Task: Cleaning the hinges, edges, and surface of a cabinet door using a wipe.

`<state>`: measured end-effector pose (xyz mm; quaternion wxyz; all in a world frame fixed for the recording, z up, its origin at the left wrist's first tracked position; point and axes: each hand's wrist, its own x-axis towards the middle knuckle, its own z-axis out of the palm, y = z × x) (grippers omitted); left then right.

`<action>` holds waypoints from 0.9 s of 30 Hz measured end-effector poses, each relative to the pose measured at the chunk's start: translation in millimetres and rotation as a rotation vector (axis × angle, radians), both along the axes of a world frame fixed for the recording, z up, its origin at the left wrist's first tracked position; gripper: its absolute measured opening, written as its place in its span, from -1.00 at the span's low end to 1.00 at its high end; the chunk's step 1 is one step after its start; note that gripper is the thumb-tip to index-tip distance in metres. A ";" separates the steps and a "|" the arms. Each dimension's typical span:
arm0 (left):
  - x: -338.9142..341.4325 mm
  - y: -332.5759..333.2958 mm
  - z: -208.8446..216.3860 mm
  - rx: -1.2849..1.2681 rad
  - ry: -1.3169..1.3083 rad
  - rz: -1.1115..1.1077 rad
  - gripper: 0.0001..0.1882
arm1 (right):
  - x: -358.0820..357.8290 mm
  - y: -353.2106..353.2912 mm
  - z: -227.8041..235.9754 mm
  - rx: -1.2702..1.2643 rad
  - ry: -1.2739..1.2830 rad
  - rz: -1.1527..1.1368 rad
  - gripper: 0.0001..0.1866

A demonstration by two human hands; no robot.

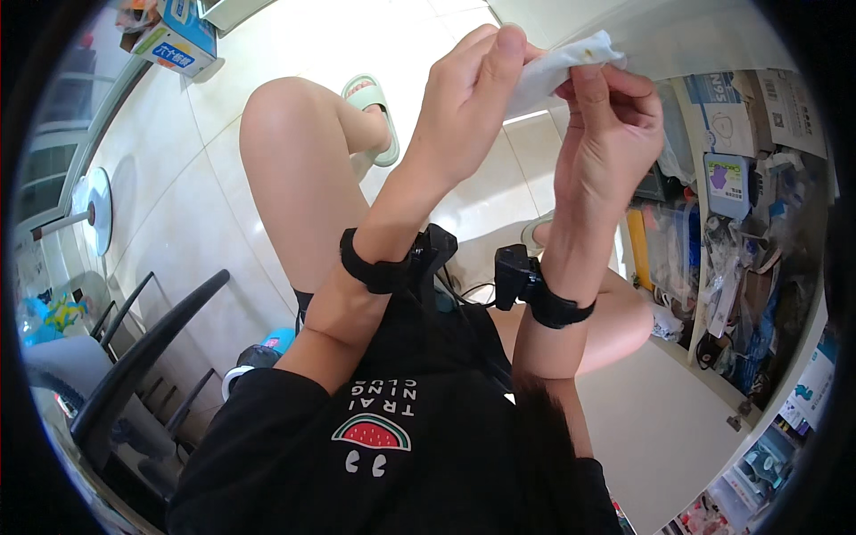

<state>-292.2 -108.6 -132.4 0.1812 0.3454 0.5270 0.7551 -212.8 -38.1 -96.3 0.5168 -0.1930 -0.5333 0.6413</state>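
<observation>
Between my two hands is a thin white sheet (pixel 557 69), soft and folded, with a small yellowish mark near its far end. Whether it is a tissue, a wipe or plastic film I cannot tell. My left hand (pixel 473 102) grips its left part, thumb raised and fingers curled, their tips partly hidden behind the sheet. My right hand (pixel 615 116) pinches the right end between thumb and fingers. Both hands are raised in front of the white cabinet at upper right. A black strap with a small black device (pixel 517 276) circles each forearm.
At right, an open cabinet (pixel 700 312) holds packets, boxes and plastic bags, with its white door (pixel 660 437) swung out. A black chair armrest (pixel 152 357) stands at left, near a round fan-like object (pixel 98 211). A blue box (pixel 178 40) sits at upper left.
</observation>
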 end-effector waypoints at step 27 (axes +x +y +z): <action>-9.3 -7.5 -16.6 -0.023 -0.001 -0.049 -0.51 | 5.5 -10.5 -39.2 0.516 -0.302 -0.314 -0.78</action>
